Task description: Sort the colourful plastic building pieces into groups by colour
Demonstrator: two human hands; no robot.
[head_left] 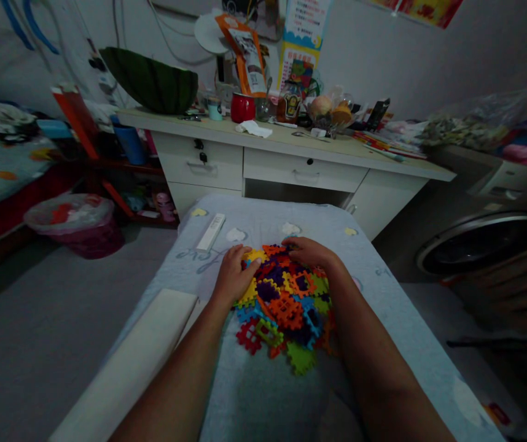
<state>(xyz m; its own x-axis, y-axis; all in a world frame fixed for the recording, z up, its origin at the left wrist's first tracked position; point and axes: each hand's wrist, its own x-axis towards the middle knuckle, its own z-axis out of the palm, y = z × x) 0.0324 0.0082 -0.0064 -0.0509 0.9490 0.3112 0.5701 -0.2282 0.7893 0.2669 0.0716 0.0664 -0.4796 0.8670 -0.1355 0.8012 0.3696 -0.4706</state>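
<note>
A heap of colourful interlocking plastic tiles [286, 304] lies on a pale blue cloth-covered surface [254, 393] in front of me. My left hand [233, 273] rests on the heap's left edge, fingers curved over a yellow tile. My right hand [312, 252] cups the far top of the heap, fingers bent down onto orange tiles. Both forearms flank the pile. What, if anything, either hand grips is hidden under the fingers.
A white remote [211, 232] lies on the cloth to the far left. A long white board [129, 362] runs along the left edge. Beyond stands a cluttered white desk [286, 153] with a red mug [242, 107]. A pink bin [77, 224] sits left, a washing machine [480, 245] right.
</note>
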